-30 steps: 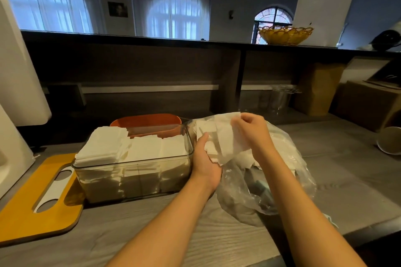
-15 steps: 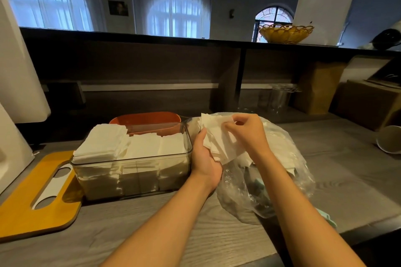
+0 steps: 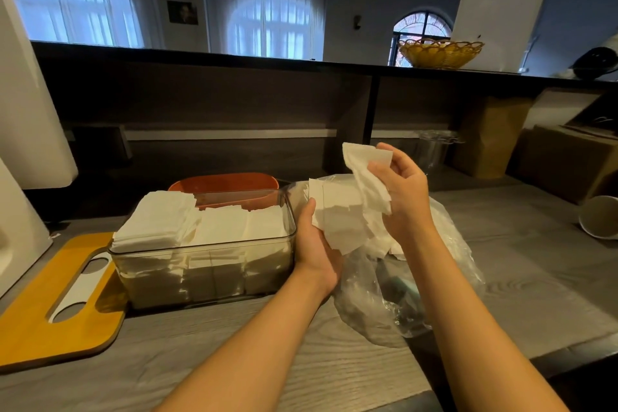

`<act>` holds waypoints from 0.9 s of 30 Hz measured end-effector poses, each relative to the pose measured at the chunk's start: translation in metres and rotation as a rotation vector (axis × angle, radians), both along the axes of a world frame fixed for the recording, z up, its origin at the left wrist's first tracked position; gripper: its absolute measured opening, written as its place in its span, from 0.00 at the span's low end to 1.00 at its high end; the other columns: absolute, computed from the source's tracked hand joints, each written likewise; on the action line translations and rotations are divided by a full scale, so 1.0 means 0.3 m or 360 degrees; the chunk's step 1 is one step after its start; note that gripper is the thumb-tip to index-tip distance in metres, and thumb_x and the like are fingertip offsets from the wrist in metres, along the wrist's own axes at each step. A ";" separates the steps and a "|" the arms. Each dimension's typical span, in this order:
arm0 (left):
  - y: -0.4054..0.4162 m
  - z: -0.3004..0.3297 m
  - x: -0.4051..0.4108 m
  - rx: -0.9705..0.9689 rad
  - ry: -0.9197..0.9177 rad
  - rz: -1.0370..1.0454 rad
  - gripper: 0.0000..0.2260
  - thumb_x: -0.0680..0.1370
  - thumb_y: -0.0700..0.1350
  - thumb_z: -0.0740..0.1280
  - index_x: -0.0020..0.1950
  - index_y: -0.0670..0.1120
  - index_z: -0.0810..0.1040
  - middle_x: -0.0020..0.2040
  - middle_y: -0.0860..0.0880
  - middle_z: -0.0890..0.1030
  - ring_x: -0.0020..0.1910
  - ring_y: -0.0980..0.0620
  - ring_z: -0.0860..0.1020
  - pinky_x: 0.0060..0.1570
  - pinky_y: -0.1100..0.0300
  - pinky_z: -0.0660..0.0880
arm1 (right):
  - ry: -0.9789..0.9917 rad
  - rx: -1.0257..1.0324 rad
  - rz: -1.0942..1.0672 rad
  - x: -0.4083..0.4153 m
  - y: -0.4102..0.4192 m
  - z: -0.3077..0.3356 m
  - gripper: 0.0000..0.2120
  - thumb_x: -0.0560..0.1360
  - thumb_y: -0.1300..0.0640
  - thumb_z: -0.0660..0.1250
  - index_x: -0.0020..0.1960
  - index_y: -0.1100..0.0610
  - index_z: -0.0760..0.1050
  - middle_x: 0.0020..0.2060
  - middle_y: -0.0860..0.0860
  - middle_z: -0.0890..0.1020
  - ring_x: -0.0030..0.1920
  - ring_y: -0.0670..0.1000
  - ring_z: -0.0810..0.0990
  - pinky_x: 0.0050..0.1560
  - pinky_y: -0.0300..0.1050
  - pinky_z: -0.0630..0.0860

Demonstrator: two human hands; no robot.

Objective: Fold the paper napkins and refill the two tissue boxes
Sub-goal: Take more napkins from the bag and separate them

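Note:
A clear tissue box (image 3: pixel 204 273) stands on the grey table, filled to the rim with folded white napkins (image 3: pixel 187 224). Behind it sits an orange tissue box (image 3: pixel 224 182), its inside hidden. To the right lies a clear plastic bag (image 3: pixel 384 298) with loose napkins. My left hand (image 3: pixel 316 251) grips a small stack of napkins (image 3: pixel 337 221) over the bag's mouth. My right hand (image 3: pixel 401 191) pinches a single napkin (image 3: pixel 366 174) lifted above that stack.
A yellow wooden lid with two slots (image 3: pixel 57 298) lies left of the clear box. A white appliance (image 3: pixel 23 130) stands at the far left. A paper cup (image 3: pixel 598 217) lies on its side at the right, with cardboard boxes (image 3: pixel 565 164) behind it.
My right hand has lifted one napkin up and away from the stack that my left hand holds. The left hand stays beside the clear box.

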State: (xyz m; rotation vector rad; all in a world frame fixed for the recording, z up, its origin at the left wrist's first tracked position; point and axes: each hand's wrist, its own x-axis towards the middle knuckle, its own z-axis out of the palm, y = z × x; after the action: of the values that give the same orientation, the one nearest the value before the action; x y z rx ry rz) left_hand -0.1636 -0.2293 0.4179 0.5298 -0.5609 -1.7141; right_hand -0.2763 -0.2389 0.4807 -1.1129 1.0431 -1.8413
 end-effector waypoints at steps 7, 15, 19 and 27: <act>0.000 0.006 -0.009 -0.0033 -0.0112 0.0095 0.14 0.83 0.49 0.61 0.67 0.52 0.77 0.61 0.43 0.83 0.61 0.42 0.80 0.61 0.44 0.77 | 0.0391 0.0222 -0.0473 0.068 -0.061 -0.122 0.09 0.76 0.62 0.70 0.54 0.51 0.78 0.48 0.49 0.83 0.46 0.46 0.80 0.40 0.35 0.75; -0.016 -0.020 -0.019 -0.0057 -0.0319 0.0193 0.22 0.82 0.40 0.64 0.74 0.57 0.71 0.69 0.48 0.78 0.69 0.43 0.75 0.68 0.38 0.71 | 0.0566 0.0326 -0.0433 0.069 -0.076 -0.136 0.20 0.74 0.58 0.74 0.65 0.56 0.78 0.52 0.49 0.81 0.50 0.48 0.79 0.45 0.39 0.78; -0.008 -0.010 -0.016 -0.0008 -0.0319 0.0264 0.23 0.83 0.38 0.62 0.73 0.61 0.70 0.73 0.49 0.73 0.74 0.42 0.70 0.70 0.36 0.68 | 0.0539 0.0277 -0.0461 0.075 -0.064 -0.123 0.21 0.76 0.57 0.72 0.68 0.54 0.75 0.59 0.48 0.78 0.58 0.47 0.75 0.55 0.42 0.77; 0.044 0.051 0.002 0.0082 -0.0252 0.0294 0.27 0.83 0.41 0.65 0.79 0.55 0.61 0.78 0.46 0.64 0.77 0.41 0.63 0.74 0.39 0.65 | 0.0861 0.0507 -0.0351 0.093 -0.067 -0.121 0.07 0.77 0.54 0.70 0.50 0.58 0.79 0.41 0.51 0.79 0.45 0.50 0.77 0.42 0.39 0.76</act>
State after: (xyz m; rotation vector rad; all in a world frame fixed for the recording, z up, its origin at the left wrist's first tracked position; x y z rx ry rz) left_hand -0.1629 -0.2161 0.4331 0.7362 -0.5629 -1.5228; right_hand -0.2484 -0.2592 0.4444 -1.3715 1.7614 -1.4822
